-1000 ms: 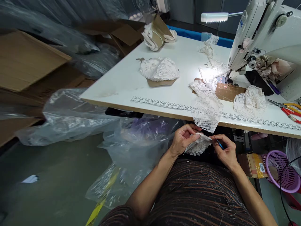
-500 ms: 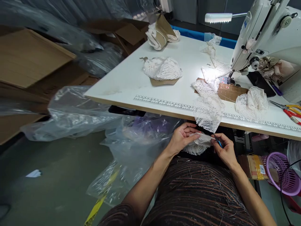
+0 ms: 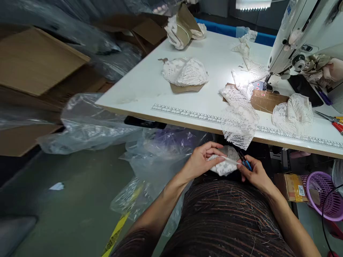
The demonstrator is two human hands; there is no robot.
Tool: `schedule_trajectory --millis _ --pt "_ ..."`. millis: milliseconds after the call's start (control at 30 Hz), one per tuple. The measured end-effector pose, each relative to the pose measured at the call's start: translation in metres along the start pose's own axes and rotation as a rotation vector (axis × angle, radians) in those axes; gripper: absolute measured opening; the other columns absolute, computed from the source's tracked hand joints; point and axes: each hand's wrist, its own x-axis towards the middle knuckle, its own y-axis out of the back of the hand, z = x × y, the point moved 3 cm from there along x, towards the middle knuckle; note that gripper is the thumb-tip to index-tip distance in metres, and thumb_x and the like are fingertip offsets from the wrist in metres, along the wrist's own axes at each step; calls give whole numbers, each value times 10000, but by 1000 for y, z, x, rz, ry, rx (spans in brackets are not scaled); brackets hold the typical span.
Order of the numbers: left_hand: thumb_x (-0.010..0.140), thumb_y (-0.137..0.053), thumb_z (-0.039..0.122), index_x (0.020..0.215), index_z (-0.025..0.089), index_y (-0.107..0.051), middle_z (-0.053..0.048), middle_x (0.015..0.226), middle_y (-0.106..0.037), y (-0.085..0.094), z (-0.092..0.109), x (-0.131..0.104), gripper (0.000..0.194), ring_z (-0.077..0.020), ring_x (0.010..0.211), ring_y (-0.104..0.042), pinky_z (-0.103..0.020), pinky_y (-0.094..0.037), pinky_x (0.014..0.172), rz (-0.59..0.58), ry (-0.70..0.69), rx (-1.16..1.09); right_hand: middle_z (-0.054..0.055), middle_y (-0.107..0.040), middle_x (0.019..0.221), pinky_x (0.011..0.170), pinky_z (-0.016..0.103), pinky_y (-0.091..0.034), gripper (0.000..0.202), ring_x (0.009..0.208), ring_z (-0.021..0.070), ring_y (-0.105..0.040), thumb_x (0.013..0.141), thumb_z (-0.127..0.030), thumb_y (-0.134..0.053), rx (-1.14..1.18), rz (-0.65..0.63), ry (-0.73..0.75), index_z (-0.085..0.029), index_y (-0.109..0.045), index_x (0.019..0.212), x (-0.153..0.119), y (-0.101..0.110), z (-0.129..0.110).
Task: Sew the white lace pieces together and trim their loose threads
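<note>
Just below the table's front edge, a small white lace piece [image 3: 224, 167] is held over my lap. My left hand [image 3: 202, 160] pinches its left side between thumb and fingers. My right hand [image 3: 253, 171] closes round blue-handled thread snips [image 3: 245, 162], their dark blades pointing up and left; its thumb and fingertip also grip the right end of the lace's folded edge. A longer strip of white lace [image 3: 239, 119] hangs over the table edge just above my hands, its far part under the sewing machine's needle area.
The sewing machine [image 3: 302, 43] stands at the right of the white table [image 3: 128, 85]. Lace pieces [image 3: 184, 71] on card, a lace bundle [image 3: 178, 34], and scissors [image 3: 328, 117] lie on it. Plastic sheeting [image 3: 150, 153] hangs left; a purple basket [image 3: 317, 176] stands right.
The lace piece has been turned so its patterned side and folded edge face up. The snips now point more steeply upward, blades away from the edge. The camera view has shifted slightly.
</note>
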Motion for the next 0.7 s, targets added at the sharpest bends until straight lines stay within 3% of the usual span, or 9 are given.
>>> schedule_trajectory --millis 67,133,200,300,467,600,700 --pt "746 -779 411 1073 147 -637 -66 873 -779 1 4 -6 443 -176 743 -722 -241 -562 647 -73 12 85 -87 -493 489 459 215 -340 351 406 93 -448 773 -525 -695 -4 -105 -58 -208 -550 819 -7 -4 5" --pt "763 -755 415 1093 152 -640 -61 876 -777 3 -2 -2 437 -186 772 -725 -259 -570 681 -109 26 140 -84 -511 505 452 215 -326 339 396 89 -446 756 -505 -694 2 -125 -103 -209 -537 809 -5 -6 12" --pt "763 -743 414 1101 153 -645 -61 884 -775 4 -17 12 439 -202 804 -726 -284 -575 718 -76 24 198 -78 -512 476 445 220 -312 319 388 95 -435 736 -491 -675 -11 -38 -144 -210 -529 777 7 -5 22" --pt "771 -715 370 968 161 -689 -74 959 -767 5 -44 39 288 -227 912 -709 -314 -549 844 106 -40 392 -78 -485 405 438 230 -295 239 375 112 -413 755 -439 -599 -53 141 -197 -218 -508 756 30 0 41" --pt "819 -643 372 971 151 -709 -55 967 -755 -3 -76 57 276 -218 878 -690 -289 -530 806 79 -36 415 -65 -509 417 514 260 -380 188 455 162 -533 792 -404 -535 -113 310 -160 -217 -522 806 38 10 55" --pt "801 -636 472 910 140 -719 -46 813 -738 -3 -74 50 358 -203 765 -671 -270 -527 717 38 -48 386 6 -680 690 527 269 -416 224 506 148 -550 814 -414 -509 -134 395 -56 -208 -556 891 22 19 42" --pt "751 -656 589 922 131 -714 -89 876 -745 -1 -51 46 491 -228 825 -677 -289 -536 742 45 -94 340 25 -699 749 483 250 -392 210 504 129 -506 840 -406 -514 -146 465 179 -207 -579 849 13 22 19"
